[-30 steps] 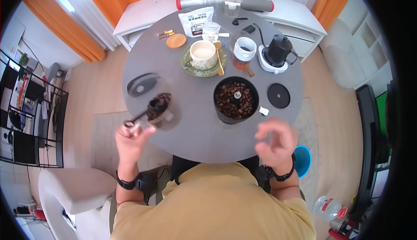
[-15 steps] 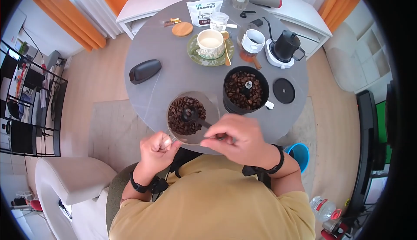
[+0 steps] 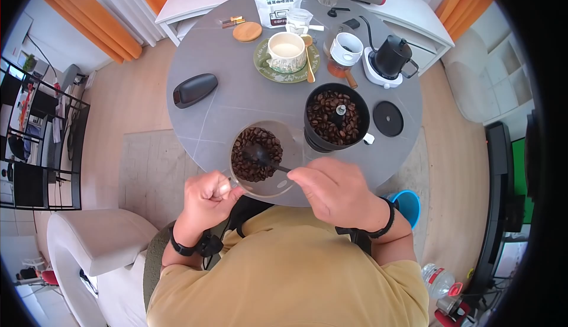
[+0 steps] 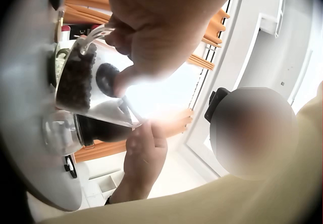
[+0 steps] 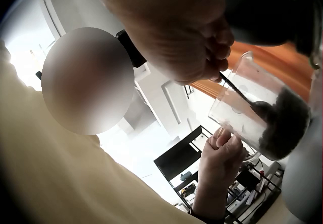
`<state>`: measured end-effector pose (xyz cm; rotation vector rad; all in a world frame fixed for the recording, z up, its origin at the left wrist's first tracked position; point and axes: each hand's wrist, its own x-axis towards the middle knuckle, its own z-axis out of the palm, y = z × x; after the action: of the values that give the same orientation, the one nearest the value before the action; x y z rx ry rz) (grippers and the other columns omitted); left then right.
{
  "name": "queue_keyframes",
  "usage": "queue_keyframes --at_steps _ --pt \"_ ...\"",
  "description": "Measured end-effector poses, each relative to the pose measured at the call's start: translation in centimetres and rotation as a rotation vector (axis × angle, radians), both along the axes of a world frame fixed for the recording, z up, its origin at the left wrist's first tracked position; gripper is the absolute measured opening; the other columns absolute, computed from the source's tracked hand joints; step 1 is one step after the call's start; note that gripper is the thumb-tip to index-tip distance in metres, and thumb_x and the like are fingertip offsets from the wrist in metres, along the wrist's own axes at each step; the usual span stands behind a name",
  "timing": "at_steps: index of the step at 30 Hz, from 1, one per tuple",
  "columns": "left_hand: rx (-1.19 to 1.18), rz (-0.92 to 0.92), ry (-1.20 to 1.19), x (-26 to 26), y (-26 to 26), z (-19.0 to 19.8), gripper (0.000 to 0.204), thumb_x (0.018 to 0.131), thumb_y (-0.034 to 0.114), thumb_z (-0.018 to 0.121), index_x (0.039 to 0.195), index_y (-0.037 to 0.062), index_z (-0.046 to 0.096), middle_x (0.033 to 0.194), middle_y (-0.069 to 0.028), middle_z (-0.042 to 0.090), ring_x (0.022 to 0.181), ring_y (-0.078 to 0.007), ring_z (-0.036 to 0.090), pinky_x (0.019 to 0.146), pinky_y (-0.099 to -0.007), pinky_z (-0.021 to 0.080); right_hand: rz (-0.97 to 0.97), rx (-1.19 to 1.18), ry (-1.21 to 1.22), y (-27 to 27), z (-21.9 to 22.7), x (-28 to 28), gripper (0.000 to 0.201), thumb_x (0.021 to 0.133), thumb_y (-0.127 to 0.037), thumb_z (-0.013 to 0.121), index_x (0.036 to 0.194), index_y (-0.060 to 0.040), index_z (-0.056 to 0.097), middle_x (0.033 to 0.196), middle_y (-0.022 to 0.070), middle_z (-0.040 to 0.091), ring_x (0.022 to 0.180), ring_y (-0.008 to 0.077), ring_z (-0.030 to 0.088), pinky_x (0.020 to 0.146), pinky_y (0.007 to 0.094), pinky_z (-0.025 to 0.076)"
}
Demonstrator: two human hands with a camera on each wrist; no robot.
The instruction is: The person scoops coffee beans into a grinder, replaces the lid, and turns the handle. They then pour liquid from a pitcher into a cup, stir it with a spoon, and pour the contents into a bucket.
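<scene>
In the head view, my left hand (image 3: 207, 197) grips the handle of a clear jug (image 3: 271, 189) at the table's near edge. Dark coffee beans (image 3: 254, 164) fill its lower part. My right hand (image 3: 338, 191) reaches over the jug's right rim and holds a black scoop (image 3: 256, 153) by its handle. The right wrist view shows the scoop (image 5: 261, 108) slanting down through the jug, its bowl against the beans. Just beyond my right hand stands a black grinder (image 3: 316, 142), open at the top, with beans around its metal centre shaft.
A black round lid (image 3: 387, 118) lies right of the grinder. Left of the jug is a black oblong object (image 3: 195, 90). Farther back are a cup (image 3: 287, 53) on a green saucer, a white dripper (image 3: 346, 49), a black kettle (image 3: 391, 55) and a coffee bag (image 3: 278, 7).
The jug has come from the left to in front of my body. My right hand, empty a second ago, has taken the scoop. In the last half second its bowl shifted slightly among the beans.
</scene>
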<state>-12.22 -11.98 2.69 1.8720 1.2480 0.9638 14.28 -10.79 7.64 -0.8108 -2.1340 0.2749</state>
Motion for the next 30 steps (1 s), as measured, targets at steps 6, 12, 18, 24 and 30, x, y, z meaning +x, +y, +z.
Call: queue_keyframes --at_steps 6,12,18,24,30 --pt "0.083 0.026 -0.038 1.1 0.5 0.9 0.046 0.07 0.002 0.078 0.059 0.0073 0.034 0.051 -0.0003 0.031 0.047 -0.009 0.029 0.041 -0.0236 0.026 0.154 -0.284 0.087 0.1 0.1 -0.2 0.015 0.08 0.001 0.061 0.094 -0.0035 0.06 0.074 0.0104 0.057 0.061 0.0229 0.057 0.049 0.031 0.046" --pt "-0.045 0.052 -0.175 0.9 0.6 0.5 0.048 0.071 -0.001 0.078 0.06 0.0072 0.032 0.053 0.0023 0.027 0.05 -0.0072 0.024 0.043 -0.0227 0.022 -0.037 -0.602 0.452 -0.5 -0.3 0.9 0.008 0.088 -0.002 0.058 0.094 -0.0023 0.062 0.072 0.0046 0.061 0.056 0.006 0.053 0.048 0.0214 0.041" --pt "-0.028 0.009 -0.153 1.0 0.9 1.5 0.047 0.07 0.001 0.078 0.06 0.0072 0.033 0.053 0.0031 0.028 0.052 -0.0059 0.024 0.044 -0.0229 0.021 -0.06 -0.548 0.556 -1.2 0.7 2.1 0.009 0.088 0.002 0.055 0.095 0.0011 0.062 0.073 0.0001 0.059 0.059 0.0016 0.052 0.049 0.0172 0.038" --pt "-0.136 0.033 -0.224 1.1 0.7 1.1 0.041 0.07 0.0 0.077 0.061 0.007 0.038 0.054 0.0061 0.03 0.053 -0.0041 0.025 0.045 -0.0222 0.021 -0.251 -0.635 0.792 -2.5 3.7 4.4 0.01 0.089 0.001 0.054 0.096 0.0 0.062 0.072 -0.0005 0.057 0.058 0.0023 0.049 0.051 0.0162 0.037" --pt "-0.118 0.032 -0.186 0.8 1.0 1.2 0.046 0.07 -0.002 0.076 0.06 0.0085 0.033 0.055 0.006 0.027 0.053 -0.0037 0.023 0.045 -0.022 0.02 -0.527 -0.291 0.822 -2.9 3.6 6.5 0.008 0.09 -0.004 0.057 0.096 -0.0004 0.061 0.072 0.0004 0.056 0.057 0.0032 0.048 0.048 0.0162 0.035"
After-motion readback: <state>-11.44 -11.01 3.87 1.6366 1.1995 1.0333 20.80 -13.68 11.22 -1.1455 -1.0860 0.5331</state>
